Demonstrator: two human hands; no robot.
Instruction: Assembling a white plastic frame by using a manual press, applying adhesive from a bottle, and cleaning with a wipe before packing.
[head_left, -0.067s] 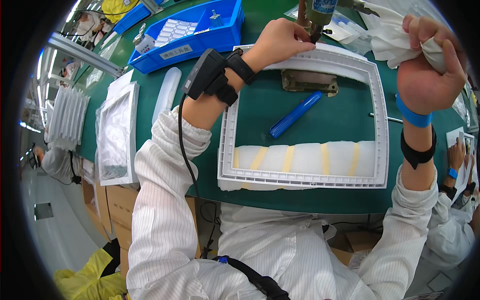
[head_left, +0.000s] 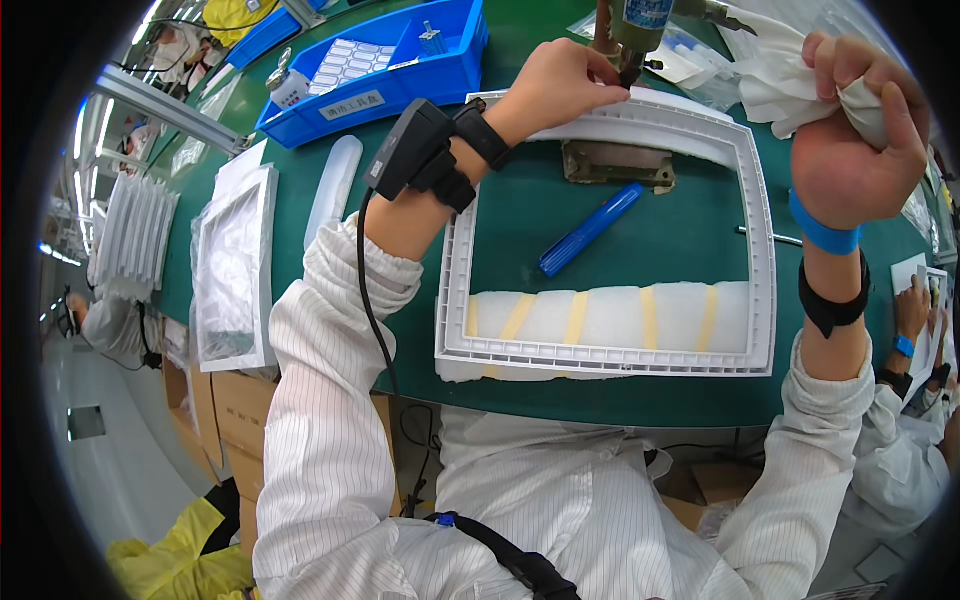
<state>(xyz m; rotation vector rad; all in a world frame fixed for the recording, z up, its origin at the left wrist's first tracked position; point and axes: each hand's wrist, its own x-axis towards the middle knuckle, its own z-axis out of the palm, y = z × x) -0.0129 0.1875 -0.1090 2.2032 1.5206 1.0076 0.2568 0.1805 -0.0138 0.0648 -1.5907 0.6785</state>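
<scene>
A white rectangular plastic frame (head_left: 762, 240) lies on the green tabletop. Over its far rail, my left hand (head_left: 565, 85) has thumb and fingers pinched together beside the dark tip of an upright tool (head_left: 640, 35). Whatever sits between those fingertips is hidden. My right hand (head_left: 862, 135), raised at the far right, is closed around a crumpled white cloth (head_left: 780, 75). Under the frame's near rail runs a white foam pad (head_left: 610, 305) with yellow tape strips. Inside the frame opening are a blue marker pen (head_left: 592, 229) and a worn metal block (head_left: 618, 163).
A blue divided tray (head_left: 400, 105) with a small bottle and labels stands at the far left. Left of my arm are a bagged white frame (head_left: 265, 265) and a pale long strip (head_left: 333, 190). A thin rod (head_left: 770, 237) lies right; another person's hand (head_left: 910, 310) works beyond.
My right hand has shifted very slightly left with the cloth in its grip. The left hand, frame and tool look unchanged.
</scene>
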